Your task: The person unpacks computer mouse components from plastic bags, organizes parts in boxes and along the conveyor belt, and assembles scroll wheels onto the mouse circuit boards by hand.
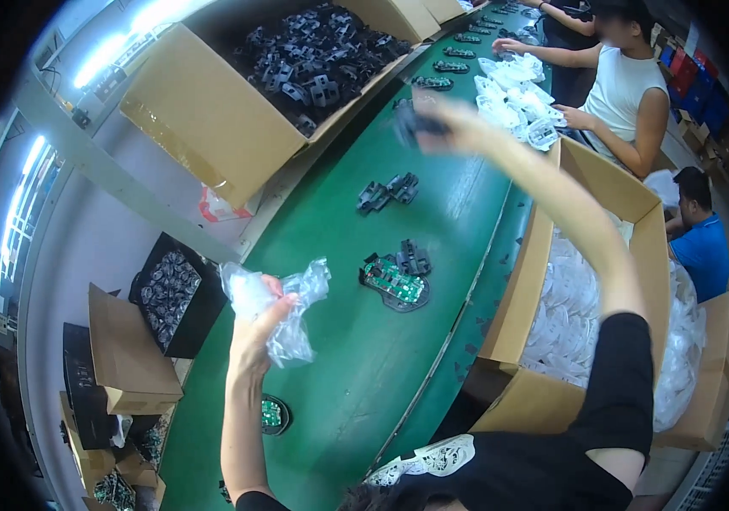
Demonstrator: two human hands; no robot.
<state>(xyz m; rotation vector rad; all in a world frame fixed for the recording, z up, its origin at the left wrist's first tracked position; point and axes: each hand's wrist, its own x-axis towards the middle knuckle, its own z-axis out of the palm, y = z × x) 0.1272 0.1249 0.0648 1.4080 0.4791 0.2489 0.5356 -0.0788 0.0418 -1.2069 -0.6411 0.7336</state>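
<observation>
Plastic film [293,339], clear, crumpled, shiny

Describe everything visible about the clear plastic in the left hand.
The clear plastic looks like thin, glossy film, see-through to whitish, heavily crumpled. Whether it is a bag or loose wrap can't be told, nor whether it holds anything. It is bunched in the left hand, with lobes spreading toward the picture's upper left and upper right and another below the fingers. It shows against the left side of the green belt; only the hand visibly grips it.
</observation>
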